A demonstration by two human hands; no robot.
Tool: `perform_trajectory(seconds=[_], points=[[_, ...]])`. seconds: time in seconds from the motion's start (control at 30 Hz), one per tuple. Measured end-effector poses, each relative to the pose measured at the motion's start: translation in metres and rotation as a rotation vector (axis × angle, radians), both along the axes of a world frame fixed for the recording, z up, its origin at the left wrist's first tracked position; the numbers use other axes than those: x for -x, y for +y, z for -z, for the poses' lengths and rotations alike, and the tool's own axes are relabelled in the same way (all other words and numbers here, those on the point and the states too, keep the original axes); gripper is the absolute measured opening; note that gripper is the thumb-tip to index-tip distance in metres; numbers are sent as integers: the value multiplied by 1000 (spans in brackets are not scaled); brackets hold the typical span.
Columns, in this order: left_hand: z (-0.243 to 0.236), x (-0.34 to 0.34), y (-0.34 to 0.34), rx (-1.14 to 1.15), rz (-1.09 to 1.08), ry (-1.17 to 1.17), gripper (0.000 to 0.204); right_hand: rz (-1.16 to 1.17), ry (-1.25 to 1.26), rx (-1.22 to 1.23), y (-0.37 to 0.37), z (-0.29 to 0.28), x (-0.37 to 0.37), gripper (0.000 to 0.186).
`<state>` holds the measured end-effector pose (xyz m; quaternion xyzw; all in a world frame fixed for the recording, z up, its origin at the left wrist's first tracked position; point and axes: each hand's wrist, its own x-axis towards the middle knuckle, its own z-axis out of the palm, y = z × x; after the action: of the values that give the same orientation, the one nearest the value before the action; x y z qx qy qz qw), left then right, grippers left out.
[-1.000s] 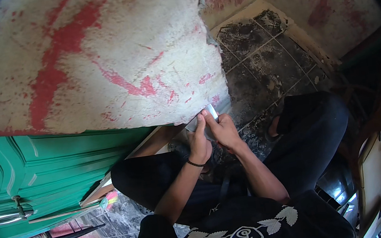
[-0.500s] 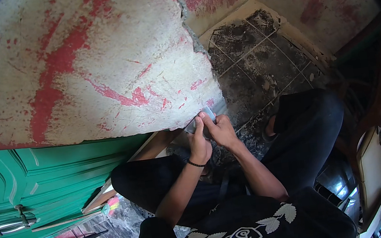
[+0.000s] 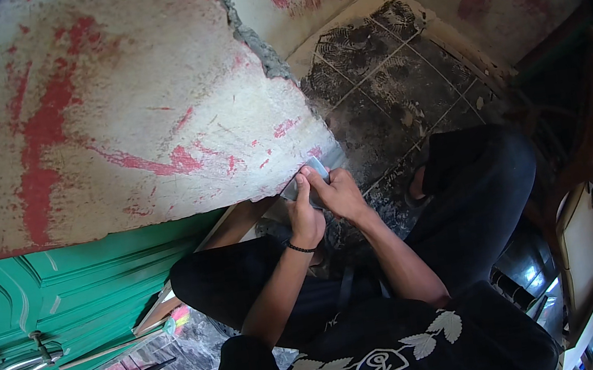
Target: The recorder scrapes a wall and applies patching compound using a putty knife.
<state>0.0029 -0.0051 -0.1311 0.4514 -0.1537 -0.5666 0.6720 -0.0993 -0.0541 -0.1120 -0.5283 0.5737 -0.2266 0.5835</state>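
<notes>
Left hand (image 3: 307,222) and right hand (image 3: 341,195) together, clamped on flat, pale-grey, metal-looking blade (image 3: 320,169) | frame centre, beside scraped red-and-white plaster wall (image 3: 152,114) | likely light, stiff, slick; pinch broad faces, avoiding edges

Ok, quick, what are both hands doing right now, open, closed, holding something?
Left hand: closed, thumb on the flat grey piece.
Right hand: closed, holding the same flat grey piece.
</notes>
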Motion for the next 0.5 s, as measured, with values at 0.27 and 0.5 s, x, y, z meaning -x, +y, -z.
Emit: perform_trajectory(seconds=[0.27, 0.5], points=[[79, 2, 8, -296, 30, 96, 42, 71, 63, -371, 11, 59, 2, 79], [82, 5, 2, -491, 275, 286, 37, -50, 26, -318, 25, 60, 31, 55]])
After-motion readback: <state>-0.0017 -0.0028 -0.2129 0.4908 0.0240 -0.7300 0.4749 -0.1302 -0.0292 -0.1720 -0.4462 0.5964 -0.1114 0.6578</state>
